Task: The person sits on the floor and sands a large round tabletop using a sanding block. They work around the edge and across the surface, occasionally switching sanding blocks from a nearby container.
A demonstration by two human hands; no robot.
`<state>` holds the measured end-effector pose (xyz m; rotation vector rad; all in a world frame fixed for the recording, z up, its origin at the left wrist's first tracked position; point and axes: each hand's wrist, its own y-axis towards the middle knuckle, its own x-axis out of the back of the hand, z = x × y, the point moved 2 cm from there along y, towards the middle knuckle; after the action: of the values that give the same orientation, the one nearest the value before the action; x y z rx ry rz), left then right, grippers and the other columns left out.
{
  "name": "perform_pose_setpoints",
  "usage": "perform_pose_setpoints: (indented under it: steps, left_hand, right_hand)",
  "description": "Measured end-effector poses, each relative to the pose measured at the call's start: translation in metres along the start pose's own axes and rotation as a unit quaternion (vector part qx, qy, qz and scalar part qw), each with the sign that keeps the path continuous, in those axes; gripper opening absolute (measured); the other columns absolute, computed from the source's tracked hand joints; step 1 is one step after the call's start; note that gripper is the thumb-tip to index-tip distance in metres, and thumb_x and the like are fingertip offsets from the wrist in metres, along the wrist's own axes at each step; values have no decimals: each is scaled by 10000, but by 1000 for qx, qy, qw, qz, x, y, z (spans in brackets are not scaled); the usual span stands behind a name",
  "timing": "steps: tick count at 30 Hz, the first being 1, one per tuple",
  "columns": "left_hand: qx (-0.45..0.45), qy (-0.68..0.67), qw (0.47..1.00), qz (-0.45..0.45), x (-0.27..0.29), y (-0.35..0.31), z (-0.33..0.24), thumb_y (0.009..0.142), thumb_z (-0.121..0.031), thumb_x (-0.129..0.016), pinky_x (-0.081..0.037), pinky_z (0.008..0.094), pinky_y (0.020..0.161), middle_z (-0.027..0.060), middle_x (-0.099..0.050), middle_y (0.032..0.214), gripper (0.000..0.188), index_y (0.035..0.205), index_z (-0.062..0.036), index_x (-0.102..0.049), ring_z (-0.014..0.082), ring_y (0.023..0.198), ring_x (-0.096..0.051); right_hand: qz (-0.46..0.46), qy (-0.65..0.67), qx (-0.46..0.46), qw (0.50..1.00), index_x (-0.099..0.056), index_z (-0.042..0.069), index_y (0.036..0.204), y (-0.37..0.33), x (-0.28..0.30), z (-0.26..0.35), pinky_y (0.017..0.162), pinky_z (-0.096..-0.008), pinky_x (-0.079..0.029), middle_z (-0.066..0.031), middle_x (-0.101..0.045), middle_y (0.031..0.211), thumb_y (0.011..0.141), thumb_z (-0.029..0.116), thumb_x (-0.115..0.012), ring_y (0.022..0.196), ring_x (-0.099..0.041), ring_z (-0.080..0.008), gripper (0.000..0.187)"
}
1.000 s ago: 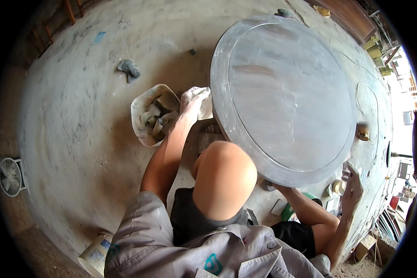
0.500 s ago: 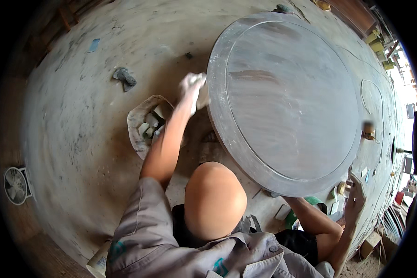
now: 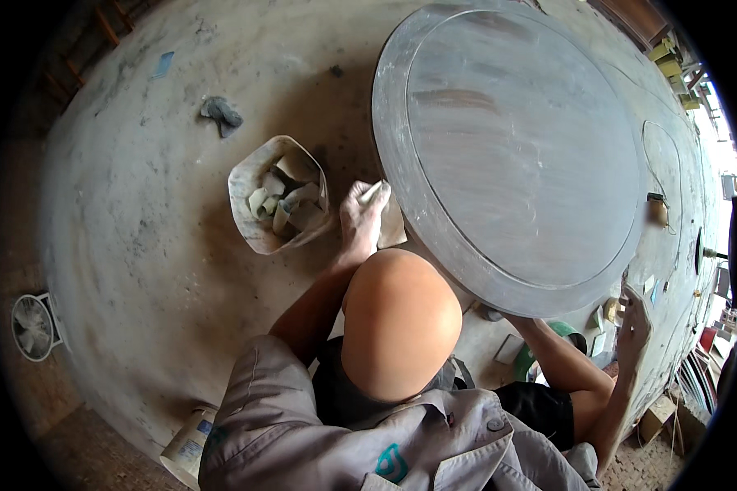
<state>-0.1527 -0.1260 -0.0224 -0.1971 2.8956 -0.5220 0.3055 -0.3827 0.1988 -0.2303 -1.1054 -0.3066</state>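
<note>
A large round grey tabletop [image 3: 524, 164], dusty and with a ring line near its rim, stands tilted ahead and to my right. Reaching in beside its left edge, my left hand [image 3: 360, 217] is closed on a folded tan piece of sandpaper [image 3: 392, 227]. Part of the sheet hangs below the fingers, by the rim. To the right, my right hand [image 3: 633, 329] is apart from the tabletop's lower right edge. Its fingers are stretched out and nothing shows in them.
Left of my left hand stands an open pale sack [image 3: 240, 196] with several scraps inside. A dark crumpled cloth [image 3: 221, 116] and a blue scrap [image 3: 165, 64] lie on the floor. A white fan [image 3: 33, 327] is far left, a bucket [image 3: 187, 446] lower left. My bent knee [image 3: 401, 323] is below the tabletop.
My left hand has come down along the tabletop's left rim, nearer my knee, with the sandpaper in it. The sack now shows in full. My right hand has hardly moved.
</note>
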Motion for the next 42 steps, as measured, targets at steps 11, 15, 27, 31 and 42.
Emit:
perform_pose_setpoints:
  steps: [11,15,27,31,42]
  left_hand:
    - [52,-42,998,16,9,-5,-4,883,-190,-787,-433,247,619,-47,-578,751,213,857,-113,-590,49,683,-505]
    - [15,-79,997,15,5,26,-6,875,-227,-805,-421,236,611,-64,-569,746,213,882,-123,-618,41,665,-479]
    - [253,112,923,268,28,54,-19,943,-175,-714,-579,383,799,64,-685,892,148,943,-80,-601,193,861,-672]
    - [210,177,911,307,40,63,-39,975,-190,-674,-601,405,747,65,-654,868,151,1021,-87,-572,212,803,-675]
    - [136,-39,988,59,-13,-39,15,993,-207,-637,-561,406,784,78,-607,1029,190,1093,-91,-525,209,905,-599]
  right_hand:
    - [32,-16,42,998,-623,9,1301,7,-8,49,896,-342,-537,-156,-693,1211,1032,55,-446,1054,-687,-236,326]
    - [27,-1,23,999,-632,28,1296,7,-13,62,852,-345,-563,-157,-692,1208,1057,105,-451,1056,-696,-233,310]
    - [32,6,146,989,-645,-13,1178,-30,-84,85,807,-395,-561,-203,-674,1130,936,38,-602,939,-686,-351,251]
    - [19,77,138,987,-635,-38,1170,-58,-86,101,879,-414,-557,-198,-669,1176,909,-19,-569,1023,-671,-378,270]
    - [-37,178,85,980,-645,-39,1194,-79,-68,112,859,-354,-573,-184,-678,1203,906,-133,-504,1001,-715,-295,333]
